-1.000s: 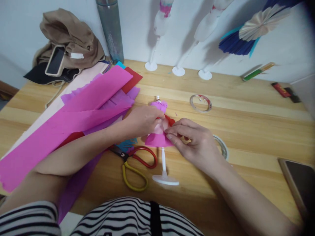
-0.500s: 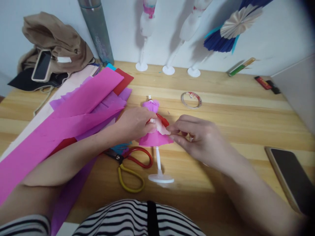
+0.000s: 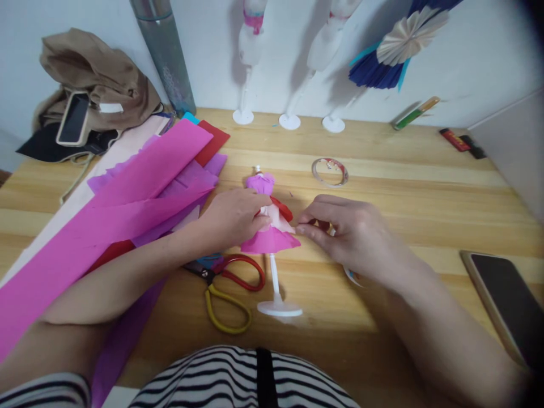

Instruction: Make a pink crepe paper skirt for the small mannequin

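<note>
A small mannequin on a white stand (image 3: pixel 278 306) lies tilted on the wooden table (image 3: pixel 425 198), dressed in a pink paper dress (image 3: pixel 269 241) with a red piece at the waist. My left hand (image 3: pixel 232 218) is closed round the mannequin's waist. My right hand (image 3: pixel 355 232) pinches the pale paper at the dress's right side with thumb and forefinger. A tape roll (image 3: pixel 352 276) peeks out under my right wrist.
Pink, purple and red paper sheets (image 3: pixel 140 192) spread over the left of the table. Scissors (image 3: pixel 225 286) lie near the stand. A tape ring (image 3: pixel 330 171), a phone (image 3: pixel 505 300) at right, three white mannequin stands (image 3: pixel 289 122), a bottle (image 3: pixel 164 51) and a brown bag (image 3: pixel 97 73) stand around.
The view has shifted a little. My right hand has drawn slightly to the right of the dress, still pinching at its edge. My left hand keeps its hold.
</note>
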`<action>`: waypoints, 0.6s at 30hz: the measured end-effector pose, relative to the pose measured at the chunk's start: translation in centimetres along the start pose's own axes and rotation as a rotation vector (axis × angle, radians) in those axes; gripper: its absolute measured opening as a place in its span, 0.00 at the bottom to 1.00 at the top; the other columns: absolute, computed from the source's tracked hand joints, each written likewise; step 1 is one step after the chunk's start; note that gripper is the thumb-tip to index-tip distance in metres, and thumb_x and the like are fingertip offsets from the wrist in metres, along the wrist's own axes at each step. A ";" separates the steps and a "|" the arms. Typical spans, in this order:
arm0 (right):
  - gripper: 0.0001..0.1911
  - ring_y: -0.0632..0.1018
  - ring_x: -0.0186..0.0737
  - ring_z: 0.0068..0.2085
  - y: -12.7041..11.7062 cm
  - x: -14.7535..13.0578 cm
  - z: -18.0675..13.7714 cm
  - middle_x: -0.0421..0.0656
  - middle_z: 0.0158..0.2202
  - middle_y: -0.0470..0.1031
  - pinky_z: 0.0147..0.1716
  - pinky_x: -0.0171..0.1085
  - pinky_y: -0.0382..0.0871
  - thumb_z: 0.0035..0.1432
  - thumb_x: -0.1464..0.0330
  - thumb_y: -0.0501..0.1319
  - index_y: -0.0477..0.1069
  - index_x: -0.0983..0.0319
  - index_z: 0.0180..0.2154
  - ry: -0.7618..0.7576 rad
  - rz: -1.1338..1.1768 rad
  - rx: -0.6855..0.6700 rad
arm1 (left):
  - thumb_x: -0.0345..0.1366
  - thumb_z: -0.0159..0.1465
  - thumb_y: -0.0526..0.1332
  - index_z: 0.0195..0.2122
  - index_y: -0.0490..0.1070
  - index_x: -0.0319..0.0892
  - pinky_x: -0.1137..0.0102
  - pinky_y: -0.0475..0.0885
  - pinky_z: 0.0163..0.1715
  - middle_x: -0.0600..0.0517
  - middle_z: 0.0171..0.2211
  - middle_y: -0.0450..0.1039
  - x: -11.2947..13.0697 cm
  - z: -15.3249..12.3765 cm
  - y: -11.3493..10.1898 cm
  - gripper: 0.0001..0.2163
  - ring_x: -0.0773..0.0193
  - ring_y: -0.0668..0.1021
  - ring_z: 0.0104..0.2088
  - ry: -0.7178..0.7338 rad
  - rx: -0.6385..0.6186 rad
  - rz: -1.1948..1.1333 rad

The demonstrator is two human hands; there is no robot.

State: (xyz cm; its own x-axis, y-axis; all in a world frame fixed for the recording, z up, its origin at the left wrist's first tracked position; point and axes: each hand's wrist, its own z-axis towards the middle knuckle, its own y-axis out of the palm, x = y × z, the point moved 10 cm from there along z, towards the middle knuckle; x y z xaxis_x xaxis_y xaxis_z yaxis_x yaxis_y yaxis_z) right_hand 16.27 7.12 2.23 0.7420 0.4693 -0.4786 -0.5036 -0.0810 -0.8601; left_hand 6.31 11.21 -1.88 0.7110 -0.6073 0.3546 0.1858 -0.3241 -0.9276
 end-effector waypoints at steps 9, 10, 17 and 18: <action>0.08 0.71 0.37 0.23 -2.2 1.2 -0.8 0.41 0.24 0.74 0.24 0.38 0.60 0.62 0.69 0.60 0.74 0.58 0.31 0.027 -0.030 0.011 | 0.33 0.66 0.55 0.40 0.77 0.38 0.68 0.63 0.33 0.46 0.34 0.78 0.5 -0.1 -0.3 0.10 0.57 0.77 0.36 0.011 0.009 0.005; 0.07 0.72 0.38 0.23 -3.3 1.9 -1.3 0.41 0.25 0.75 0.24 0.39 0.60 0.61 0.68 0.60 0.74 0.57 0.31 0.055 -0.034 0.040 | 0.32 0.66 0.55 0.39 0.77 0.39 0.69 0.63 0.33 0.47 0.33 0.78 0.7 -0.1 -0.5 0.10 0.58 0.76 0.35 0.017 0.014 -0.007; 0.04 0.70 0.36 0.20 -7.3 7.7 -4.3 0.40 0.23 0.78 0.20 0.39 0.59 0.55 0.64 0.65 0.78 0.53 0.29 0.216 -0.070 0.034 | 0.32 0.65 0.57 0.35 0.78 0.40 0.71 0.60 0.28 0.52 0.25 0.73 1.1 -0.2 -2.1 0.09 0.64 0.72 0.27 0.066 0.142 -0.033; 0.02 0.70 0.35 0.19 -7.1 8.7 -4.6 0.39 0.21 0.77 0.19 0.38 0.59 0.51 0.65 0.67 0.79 0.54 0.27 0.260 -0.010 0.022 | 0.32 0.65 0.57 0.35 0.78 0.40 0.71 0.61 0.29 0.52 0.26 0.74 1.3 -0.3 -2.4 0.09 0.64 0.72 0.28 0.094 0.173 -0.040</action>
State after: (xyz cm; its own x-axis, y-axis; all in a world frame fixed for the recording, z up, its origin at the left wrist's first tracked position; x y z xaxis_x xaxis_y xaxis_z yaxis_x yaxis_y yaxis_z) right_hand 28.37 7.73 3.38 0.8347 0.2276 -0.5015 -0.5027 -0.0572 -0.8626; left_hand 6.56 10.95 0.87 0.6354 -0.6644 0.3935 0.3323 -0.2248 -0.9160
